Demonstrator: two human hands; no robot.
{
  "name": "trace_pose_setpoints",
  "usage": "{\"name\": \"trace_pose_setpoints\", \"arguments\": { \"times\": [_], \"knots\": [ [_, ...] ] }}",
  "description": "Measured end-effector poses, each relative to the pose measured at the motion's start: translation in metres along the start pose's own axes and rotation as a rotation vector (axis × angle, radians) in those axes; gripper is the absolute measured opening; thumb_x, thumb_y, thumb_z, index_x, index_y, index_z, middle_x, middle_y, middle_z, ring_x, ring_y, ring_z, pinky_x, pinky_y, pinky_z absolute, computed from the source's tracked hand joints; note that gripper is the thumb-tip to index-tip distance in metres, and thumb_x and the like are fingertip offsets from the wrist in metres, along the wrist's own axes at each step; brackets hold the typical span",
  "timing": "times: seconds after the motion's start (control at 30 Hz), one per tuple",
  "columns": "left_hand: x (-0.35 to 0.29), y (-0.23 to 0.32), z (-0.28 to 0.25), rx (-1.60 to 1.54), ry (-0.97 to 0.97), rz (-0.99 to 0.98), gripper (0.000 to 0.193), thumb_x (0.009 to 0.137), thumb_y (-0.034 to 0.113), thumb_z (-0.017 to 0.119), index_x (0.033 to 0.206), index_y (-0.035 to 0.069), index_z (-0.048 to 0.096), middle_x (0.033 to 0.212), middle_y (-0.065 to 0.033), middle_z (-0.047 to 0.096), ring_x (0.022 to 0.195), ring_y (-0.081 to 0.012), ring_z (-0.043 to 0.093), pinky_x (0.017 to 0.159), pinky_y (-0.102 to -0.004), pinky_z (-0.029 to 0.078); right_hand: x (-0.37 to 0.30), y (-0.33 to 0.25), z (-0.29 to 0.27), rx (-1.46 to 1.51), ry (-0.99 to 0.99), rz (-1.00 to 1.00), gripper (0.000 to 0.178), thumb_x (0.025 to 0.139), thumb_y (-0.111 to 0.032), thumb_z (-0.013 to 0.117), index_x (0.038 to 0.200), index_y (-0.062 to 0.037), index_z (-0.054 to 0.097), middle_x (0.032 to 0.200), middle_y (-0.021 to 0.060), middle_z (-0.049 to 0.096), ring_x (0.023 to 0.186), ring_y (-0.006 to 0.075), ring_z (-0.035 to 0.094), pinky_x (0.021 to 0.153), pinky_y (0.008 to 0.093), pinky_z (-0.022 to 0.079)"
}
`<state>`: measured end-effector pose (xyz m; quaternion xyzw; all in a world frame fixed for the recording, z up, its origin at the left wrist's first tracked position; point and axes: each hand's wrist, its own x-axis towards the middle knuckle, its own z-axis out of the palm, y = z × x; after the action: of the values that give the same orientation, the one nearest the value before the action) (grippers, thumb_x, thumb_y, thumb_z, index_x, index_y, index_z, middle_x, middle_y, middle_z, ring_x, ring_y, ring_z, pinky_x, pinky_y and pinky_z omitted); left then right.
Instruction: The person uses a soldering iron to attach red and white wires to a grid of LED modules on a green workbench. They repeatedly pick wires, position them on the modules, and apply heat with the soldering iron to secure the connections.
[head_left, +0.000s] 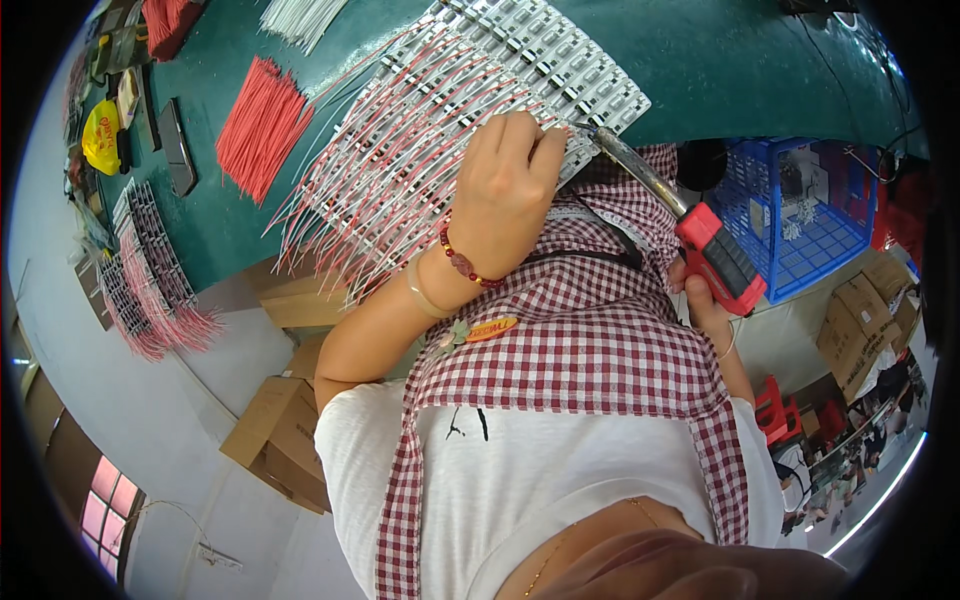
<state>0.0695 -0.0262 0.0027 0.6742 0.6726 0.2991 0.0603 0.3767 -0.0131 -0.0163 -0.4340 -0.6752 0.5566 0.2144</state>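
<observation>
My right hand grips the red and black handle of a soldering iron. Its metal barrel slants up and left, with the tip at the edge of a panel of small grey-white parts in rows. Over that panel lies my left hand, fingers bent and closed near the iron's tip. What its fingertips pinch is hidden. Many thin red and white wires run from the rows and hang over the table's near edge, left of my left hand.
On the green table lie a bundle of red wires, white wires, a phone and a yellow object. Another wired panel sits far left. A blue plastic basket stands right, cardboard boxes below left.
</observation>
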Motion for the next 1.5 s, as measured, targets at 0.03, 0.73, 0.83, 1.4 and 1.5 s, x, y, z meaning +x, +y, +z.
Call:
{"name": "trace_pose_setpoints", "arguments": {
  "times": [0.03,0.73,0.83,1.4,1.5],
  "knots": [
    [0.0,0.0,0.0,0.0,0.003,0.001,0.022,0.071,-0.004,0.063,0.092,0.003,0.066,0.077,-0.0081,0.05,0.073,-0.0241,0.053,0.065,-0.0349,0.045,0.0,0.0,0.0,0.001,0.0,-0.003,0.027,0.083,-0.026,0.067,0.094,-0.0011,0.066,0.081,0.0101,0.064,0.069,0.0234,0.063,0.063,0.0326,0.049],
    [0.002,0.002,-0.001,-0.013,-0.022,-0.034,0.02,0.072,-0.005,0.063,0.09,0.002,0.066,0.077,-0.0089,0.05,0.073,-0.0253,0.053,0.065,-0.0364,0.044,0.006,-0.008,0.005,-0.046,0.022,-0.004,0.028,0.082,-0.028,0.067,0.092,-0.0016,0.065,0.08,0.0106,0.062,0.068,0.0244,0.062,0.06,0.0317,0.047],
    [0.003,0.002,-0.001,-0.015,-0.021,-0.037,0.02,0.072,-0.005,0.063,0.09,0.002,0.066,0.077,-0.009,0.049,0.073,-0.0254,0.053,0.066,-0.0366,0.044,0.005,-0.004,0.006,-0.2,0.044,-0.014,0.031,0.084,-0.032,0.067,0.093,-0.0017,0.066,0.08,0.0086,0.063,0.068,0.0215,0.063,0.061,0.0307,0.048],
    [0.003,0.001,-0.006,0.013,0.015,-0.014,0.019,0.072,-0.004,0.063,0.09,0.003,0.065,0.075,-0.008,0.049,0.072,-0.0249,0.052,0.064,-0.0354,0.042,0.0,-0.015,0.002,0.228,0.036,0.055,0.037,0.086,-0.034,0.067,0.091,0.0024,0.063,0.076,0.0072,0.062,0.064,0.0148,0.059,0.059,0.0272,0.047],
    [0.002,0.003,-0.007,0.005,0.057,0.025,0.021,0.071,-0.004,0.063,0.09,0.004,0.066,0.075,-0.0074,0.049,0.071,-0.024,0.051,0.063,-0.035,0.041,-0.001,-0.019,0.006,0.328,0.031,0.099,0.037,0.086,-0.033,0.066,0.092,0.0026,0.061,0.072,0.0075,0.06,0.063,0.0146,0.056,0.057,0.0269,0.045]
  ]
}}
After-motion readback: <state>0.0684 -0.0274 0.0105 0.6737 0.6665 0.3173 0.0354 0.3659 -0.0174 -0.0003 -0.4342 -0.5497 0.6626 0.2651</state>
